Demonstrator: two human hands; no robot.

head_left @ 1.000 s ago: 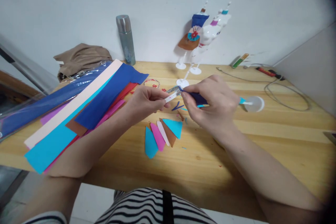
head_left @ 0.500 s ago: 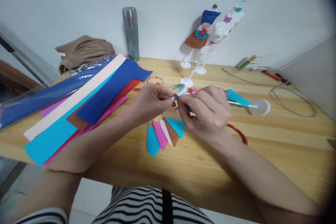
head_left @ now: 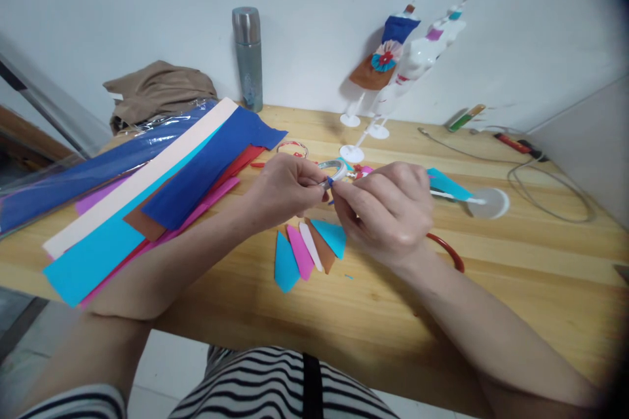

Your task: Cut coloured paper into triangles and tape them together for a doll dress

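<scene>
My left hand is closed in a pinch on a thin white ring with a silvery inner side, held a little above the table. On the ring's near edge sits a small dark blue piece, pinched between the fingertips of my right hand; most of it is hidden. Just below both hands, cut strips lie fanned out: a turquoise piece, a pink piece, a pale pink piece, a brown piece and a second turquoise piece.
Long coloured strips lie at the left, beside a plastic-wrapped blue roll and brown cloth. Behind stand a thermos and small white mannequins. At the right are a red curved band, a white stand base and a cable.
The view has shifted slightly. Both hands keep their hold on the ring and the blue piece, with only a slight movement of the right hand's fingers.
</scene>
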